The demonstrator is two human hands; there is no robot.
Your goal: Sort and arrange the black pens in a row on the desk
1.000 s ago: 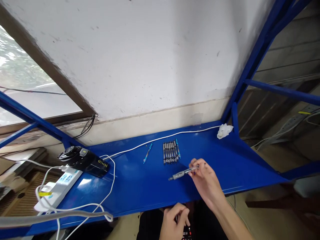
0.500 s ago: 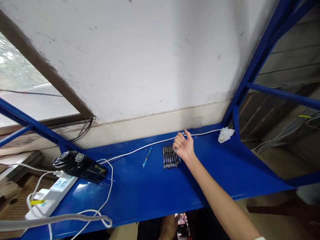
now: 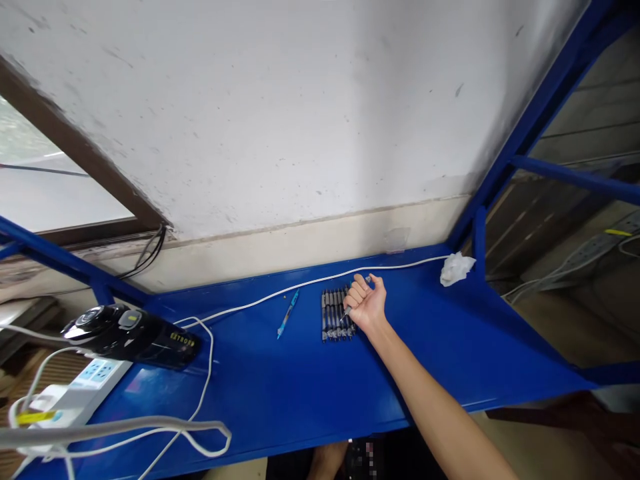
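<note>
My right hand, palm turned up and fingers curled, holds a pen whose tip pokes out on the left side of the fist. It hovers at the right end of a row of several dark pens lying side by side on the blue table. Left of the row, a light-blue pen lies at a slant by itself. At the bottom edge, below the table, a forearm shows beside a dark, partly pixelated object; my left hand's fingers cannot be made out.
A black bottle lies at the left by a white power strip and looping white cables. One cable runs along the back edge to crumpled white tissue. Blue metal posts stand at the sides.
The view has shifted, with the bottle and strip now further left. My right hand sits slightly lower and closer over the pen row, still closed. Less of the lower forearm and its neighbouring object shows.
</note>
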